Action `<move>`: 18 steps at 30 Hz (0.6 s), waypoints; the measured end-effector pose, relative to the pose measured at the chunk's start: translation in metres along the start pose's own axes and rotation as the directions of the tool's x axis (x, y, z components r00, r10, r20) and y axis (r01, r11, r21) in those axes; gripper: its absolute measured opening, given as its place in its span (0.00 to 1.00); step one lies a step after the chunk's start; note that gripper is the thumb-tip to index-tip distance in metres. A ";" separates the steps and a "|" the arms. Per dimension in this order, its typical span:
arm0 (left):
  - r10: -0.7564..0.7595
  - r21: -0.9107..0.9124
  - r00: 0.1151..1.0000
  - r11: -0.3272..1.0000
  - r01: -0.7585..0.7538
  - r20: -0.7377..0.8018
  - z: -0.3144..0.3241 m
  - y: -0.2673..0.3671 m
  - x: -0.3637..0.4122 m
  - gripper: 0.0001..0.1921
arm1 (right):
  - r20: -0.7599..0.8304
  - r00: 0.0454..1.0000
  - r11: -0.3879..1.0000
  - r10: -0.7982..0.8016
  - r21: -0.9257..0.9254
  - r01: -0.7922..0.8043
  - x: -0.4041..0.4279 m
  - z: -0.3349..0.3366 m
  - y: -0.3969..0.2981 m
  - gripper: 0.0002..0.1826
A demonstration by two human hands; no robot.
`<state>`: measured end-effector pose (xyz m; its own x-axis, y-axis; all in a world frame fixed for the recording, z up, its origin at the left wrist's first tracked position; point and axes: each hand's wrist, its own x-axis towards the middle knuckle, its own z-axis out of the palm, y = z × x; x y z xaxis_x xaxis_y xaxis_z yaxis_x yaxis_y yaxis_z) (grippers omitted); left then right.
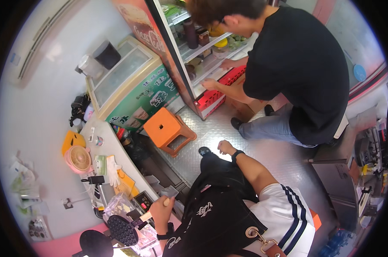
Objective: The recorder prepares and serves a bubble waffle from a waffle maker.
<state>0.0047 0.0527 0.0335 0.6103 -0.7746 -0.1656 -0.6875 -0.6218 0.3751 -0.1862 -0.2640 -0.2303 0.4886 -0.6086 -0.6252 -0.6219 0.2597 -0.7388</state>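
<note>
My left hand (161,212) is wrapped around the pale wooden handle (146,216) of a black bubble waffle pan (122,230). The pan lies unfolded: its dimpled plate faces up, beside a round dark plate (96,244). Just behind the hand is a control panel with a lit display (143,202). My right hand (226,147) hangs over the metal floor with curled fingers, and nothing shows in it. A dark band circles each of my wrists. A black apron (210,205) covers my front.
A co-worker in a black shirt (296,57) bends into an opened drinks fridge (194,54). An orange plastic stool (163,127) stands by a chest freezer (126,77). On the left counter (99,128) are a pink fan (79,159) and white gloves (113,170). A steel cabinet (333,175) stands right.
</note>
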 end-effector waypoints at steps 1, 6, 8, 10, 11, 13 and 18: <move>-0.008 0.004 1.000 1.000 0.008 -0.003 0.001 0.000 -0.001 0.17 | 0.003 1.000 0.999 0.007 0.049 -0.007 0.003 0.005 -0.004 0.06; -0.042 -0.017 0.998 0.999 0.043 0.045 0.001 0.004 -0.002 0.13 | 0.076 0.997 0.999 -0.015 0.043 0.012 0.023 0.014 -0.017 0.06; -0.023 -0.108 0.999 0.994 0.027 0.037 0.000 0.010 0.000 0.10 | 0.074 0.997 0.996 -0.029 0.088 0.023 0.037 0.014 -0.023 0.05; -0.012 -0.197 0.999 0.980 0.019 0.035 -0.006 0.023 0.002 0.09 | 0.059 0.996 0.989 -0.074 0.134 0.066 0.053 0.012 -0.033 0.05; 0.042 -0.194 0.998 0.980 -0.034 0.038 -0.011 0.030 0.005 0.10 | 0.030 0.992 0.976 -0.121 0.184 0.113 0.062 0.010 -0.039 0.06; 0.084 -0.192 0.995 0.979 -0.073 0.051 -0.026 0.055 0.014 0.12 | -0.020 0.987 0.966 -0.157 0.204 0.158 0.076 0.004 -0.049 0.06; 0.191 -0.319 0.978 0.935 -0.155 0.084 -0.047 0.096 0.049 0.15 | -0.103 0.982 0.941 -0.160 0.283 0.183 0.097 -0.006 -0.061 0.06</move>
<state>-0.0131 -0.0396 0.1045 0.4327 -0.8859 -0.1671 -0.6120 -0.4247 0.6671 -0.1041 -0.3434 -0.2441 0.5160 -0.7163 -0.4696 -0.3224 0.3455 -0.8813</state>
